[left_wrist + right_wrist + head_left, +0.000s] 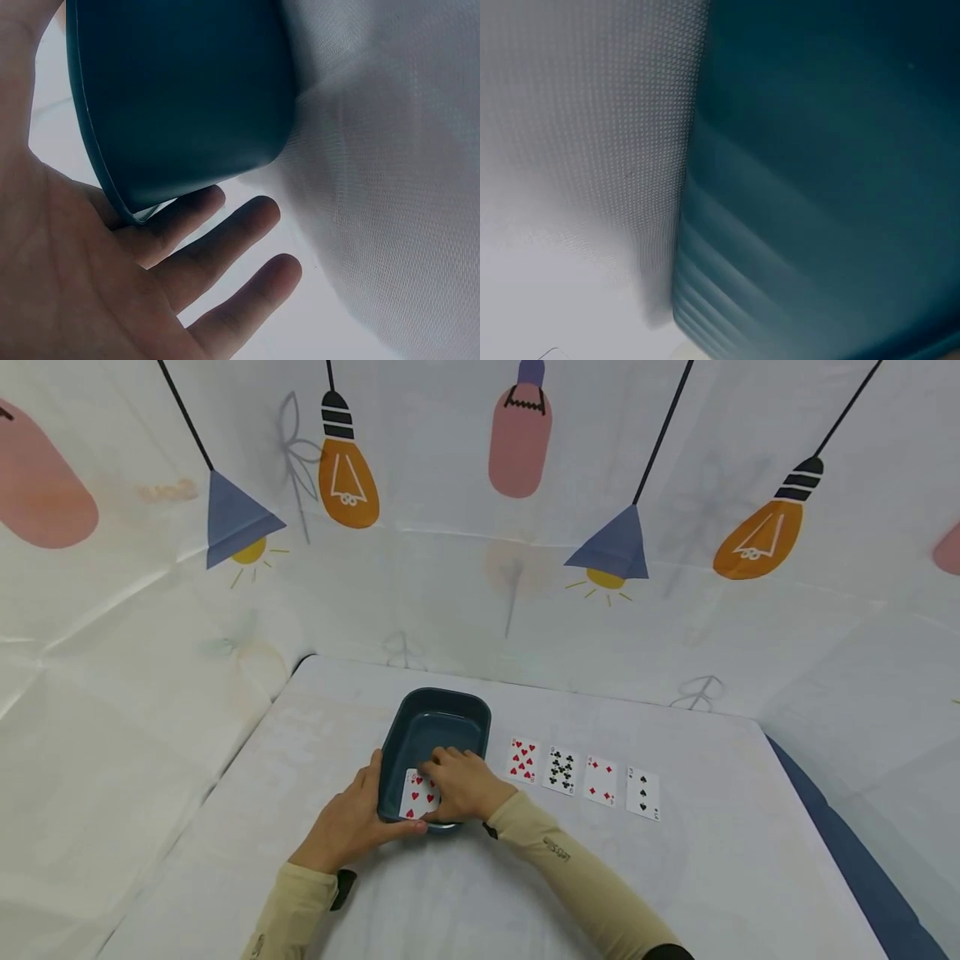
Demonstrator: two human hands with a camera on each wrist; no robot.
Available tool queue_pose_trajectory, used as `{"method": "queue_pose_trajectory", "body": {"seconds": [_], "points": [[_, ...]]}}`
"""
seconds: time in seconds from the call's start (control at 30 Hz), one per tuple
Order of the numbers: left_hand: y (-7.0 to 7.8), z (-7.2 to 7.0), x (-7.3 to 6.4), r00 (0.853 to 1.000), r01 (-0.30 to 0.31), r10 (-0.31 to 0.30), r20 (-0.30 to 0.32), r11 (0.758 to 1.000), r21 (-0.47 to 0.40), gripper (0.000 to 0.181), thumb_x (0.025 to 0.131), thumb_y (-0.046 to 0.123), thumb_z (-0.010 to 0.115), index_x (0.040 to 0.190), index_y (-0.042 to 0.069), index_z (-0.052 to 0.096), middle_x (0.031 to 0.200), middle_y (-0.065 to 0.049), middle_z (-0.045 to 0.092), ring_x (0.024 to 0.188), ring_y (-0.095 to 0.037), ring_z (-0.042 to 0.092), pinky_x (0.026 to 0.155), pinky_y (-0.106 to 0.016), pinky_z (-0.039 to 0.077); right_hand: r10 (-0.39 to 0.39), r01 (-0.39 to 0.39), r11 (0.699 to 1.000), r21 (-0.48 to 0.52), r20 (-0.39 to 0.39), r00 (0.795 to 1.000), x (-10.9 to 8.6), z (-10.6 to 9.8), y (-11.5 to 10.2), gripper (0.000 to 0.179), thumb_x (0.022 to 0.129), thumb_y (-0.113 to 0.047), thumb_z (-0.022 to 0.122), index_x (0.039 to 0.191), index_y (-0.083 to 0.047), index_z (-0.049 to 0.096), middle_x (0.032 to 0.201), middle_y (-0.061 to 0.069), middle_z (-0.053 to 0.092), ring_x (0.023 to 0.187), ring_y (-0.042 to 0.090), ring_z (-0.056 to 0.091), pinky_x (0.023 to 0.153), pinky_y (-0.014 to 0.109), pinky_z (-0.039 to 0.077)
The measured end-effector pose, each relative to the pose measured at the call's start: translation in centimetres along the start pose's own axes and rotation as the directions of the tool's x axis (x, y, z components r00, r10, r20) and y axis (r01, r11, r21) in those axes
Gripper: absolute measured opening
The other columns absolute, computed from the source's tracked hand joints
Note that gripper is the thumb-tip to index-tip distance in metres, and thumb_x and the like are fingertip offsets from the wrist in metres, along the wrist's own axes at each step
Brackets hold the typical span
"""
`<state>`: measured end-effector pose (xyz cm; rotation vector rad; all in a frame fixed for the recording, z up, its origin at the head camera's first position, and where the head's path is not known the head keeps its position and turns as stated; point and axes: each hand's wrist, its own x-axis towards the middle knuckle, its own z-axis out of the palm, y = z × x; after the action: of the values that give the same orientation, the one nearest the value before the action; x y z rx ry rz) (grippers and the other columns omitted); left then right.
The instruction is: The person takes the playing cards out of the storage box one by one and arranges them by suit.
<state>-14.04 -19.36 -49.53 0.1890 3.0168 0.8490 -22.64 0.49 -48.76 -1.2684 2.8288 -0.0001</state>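
Presently, the person's right grip [463,785] is bent over a heart-suit playing card [417,796], which lies inside the dark teal tray [442,728], at its near end. The fingers reach over the card, but whether they really pinch it, I cannot tell; the right wrist view shows only the outer wall of the tray. The left grip [351,817] is released: its fingers are spread and rather straight against the tray's left side, with the thumb along the near end, so it seems to steady the tray.

As I judge, the step in hand is the handling of this one card, either taking it or laying it down. The next move would call for a light fingertip hold at the card's edge, because a thin card on a flat bottom is difficult to lift.

To the right of the tray, four cards form a face-up row on the white-covered surface [735,860]: another heart card [522,760], a club card [561,771], the four of diamonds [601,780] and a three [643,793], probably of spades. The first two ranks are too small to read surely. The right sleeve [585,885] carries dark print, perhaps "Let's Slim"; the left sleeve's [288,906] print is unreadable.
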Motion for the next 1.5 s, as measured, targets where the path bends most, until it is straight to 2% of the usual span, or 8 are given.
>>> {"method": "queue_pose_trajectory", "body": {"seconds": [0.4, 0.7, 0.97, 1.3, 1.5], "points": [[0.22, -0.1, 0.03, 1.0, -0.001, 0.001, 0.012, 1.0, -0.003, 0.138, 0.07, 0.085, 0.066, 0.16, -0.003, 0.01, 0.151, -0.025, 0.043, 0.11, -0.04, 0.063, 0.093, -0.054, 0.051, 0.012, -0.011, 1.0, -0.028, 0.039, 0.999, 0.37, 0.23, 0.05, 0.077, 0.078, -0.06, 0.079, 0.141, -0.02, 0.06, 0.132, 0.003, 0.056, 0.116, 0.021, 0.055, 0.097, 0.039, 0.05], [0.29, 0.02, 0.12, 1.0, -0.002, 0.002, 0.005, 1.0, -0.001, 0.137, 0.071, 0.085, 0.067, 0.16, -0.004, 0.011, 0.151, -0.026, 0.042, 0.111, -0.042, 0.062, 0.093, -0.055, 0.051, -0.005, 0.005, 1.0, -0.002, -0.004, 1.0, 0.22, 0.22, 0.29, 0.084, 0.078, -0.061, 0.079, 0.146, -0.019, 0.054, 0.132, 0.004, 0.056, 0.112, 0.02, 0.054, 0.094, 0.034, 0.05], [0.27, 0.04, 0.06, 1.0, 0.0, 0.0, 0.01, 1.0, 0.009, 0.138, 0.07, 0.085, 0.066, 0.16, -0.004, 0.01, 0.151, -0.027, 0.042, 0.111, -0.042, 0.063, 0.093, -0.055, 0.051, -0.008, 0.009, 1.0, 0.02, -0.022, 1.0, -0.06, 0.08, 0.28, 0.085, 0.079, -0.061, 0.078, 0.147, -0.017, 0.052, 0.134, 0.005, 0.056, 0.116, 0.02, 0.052, 0.096, 0.033, 0.048], [0.08, 0.17, 0.18, 1.0, 0.015, -0.015, 0.012, 1.0, 0.001, 0.138, 0.07, 0.086, 0.066, 0.16, -0.002, 0.01, 0.151, -0.027, 0.042, 0.109, -0.043, 0.063, 0.092, -0.056, 0.051, -0.052, 0.061, 0.995, 0.075, -0.118, 0.992, -0.33, 0.32, 0.62, 0.085, 0.079, -0.06, 0.078, 0.146, -0.014, 0.054, 0.131, 0.005, 0.053, 0.11, 0.018, 0.048, 0.087, 0.028, 0.048], [0.02, 0.17, 0.19, 1.0, 0.009, -0.009, 0.022, 1.0, -0.007, 0.137, 0.072, 0.083, 0.067, 0.16, -0.003, 0.008, 0.152, -0.028, 0.04, 0.112, -0.046, 0.062, 0.091, -0.056, 0.051, -0.071, 0.092, 0.99, 0.108, -0.187, 0.98, -0.38, 0.52, 0.88, 0.087, 0.078, -0.057, 0.08, 0.147, -0.013, 0.052, 0.134, 0.005, 0.05, 0.11, 0.018, 0.046, 0.092, 0.028, 0.047]]}}
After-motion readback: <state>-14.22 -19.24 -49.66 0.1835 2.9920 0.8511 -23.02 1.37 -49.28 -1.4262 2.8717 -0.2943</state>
